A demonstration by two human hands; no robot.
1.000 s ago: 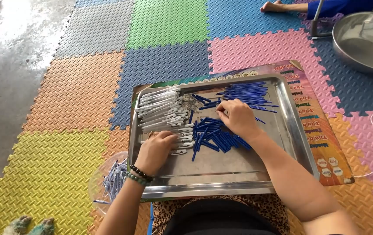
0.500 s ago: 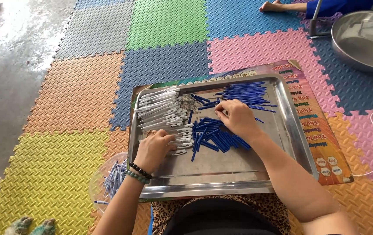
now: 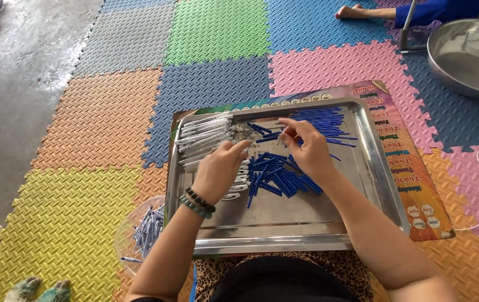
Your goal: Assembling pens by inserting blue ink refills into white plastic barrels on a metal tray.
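Both hands work over the metal tray [image 3: 378, 184]. Left hand [image 3: 220, 170], wrist ringed by bead bracelets [image 3: 197, 202], rests palm down beside the white pen barrels [image 3: 203, 137] stacked in the tray's far left corner, fingers loosely curled toward a small heap of springs or tips [image 3: 245, 132]; whether it pinches anything I cannot tell. Right hand [image 3: 306, 148] has its fingertips drawn together, apparently pinching a small blue piece above the loose blue pen parts [image 3: 275, 178] at the tray's middle. More blue parts [image 3: 320, 118] lie lined up near the far edge.

The likely risk is that the left forearm sweeps white pieces toward the near edge, or that a nudge scatters the loose pile into the ordered row. A clear bowl of assembled pens [image 3: 145, 230] sits just off the near left corner, where an elbow could tip it.
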